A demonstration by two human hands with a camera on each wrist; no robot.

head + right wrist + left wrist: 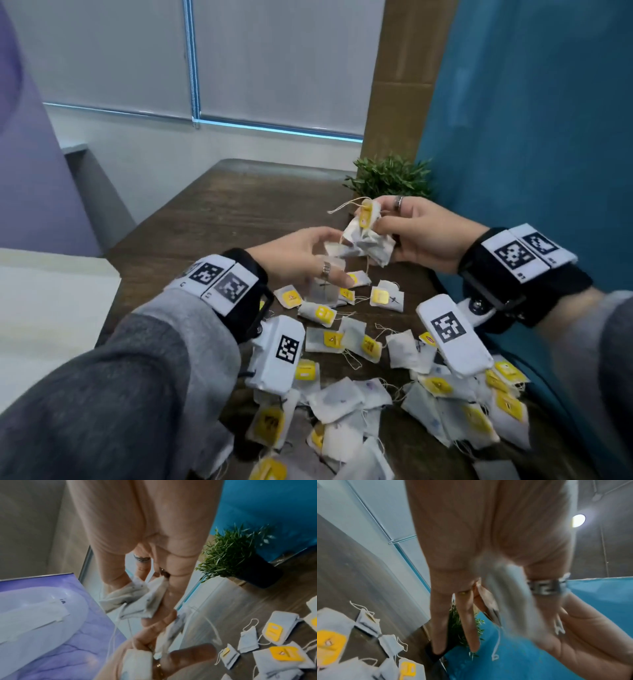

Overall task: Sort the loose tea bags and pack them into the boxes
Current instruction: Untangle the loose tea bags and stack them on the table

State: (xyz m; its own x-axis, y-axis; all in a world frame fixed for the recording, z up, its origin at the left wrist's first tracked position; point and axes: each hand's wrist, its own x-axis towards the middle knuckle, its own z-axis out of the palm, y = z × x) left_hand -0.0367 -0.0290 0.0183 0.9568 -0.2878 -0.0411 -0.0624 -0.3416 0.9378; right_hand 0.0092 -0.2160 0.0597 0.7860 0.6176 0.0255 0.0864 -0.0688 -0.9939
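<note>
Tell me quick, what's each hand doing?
Left hand: pinching a tea bag.
Right hand: gripping a bunch of tea bags.

Even, soft indoor light, ceiling lamp (578, 520) flaring, wrist views motion-blurred, wide-angle bending at edges

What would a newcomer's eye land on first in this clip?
Both hands, the left hand and the right hand, pinch a crumpled cluster of white paper tea bags above the dark wooden table. Below lies a heap of loose yellow-tagged tea bags; a small green potted plant stands behind.
</note>
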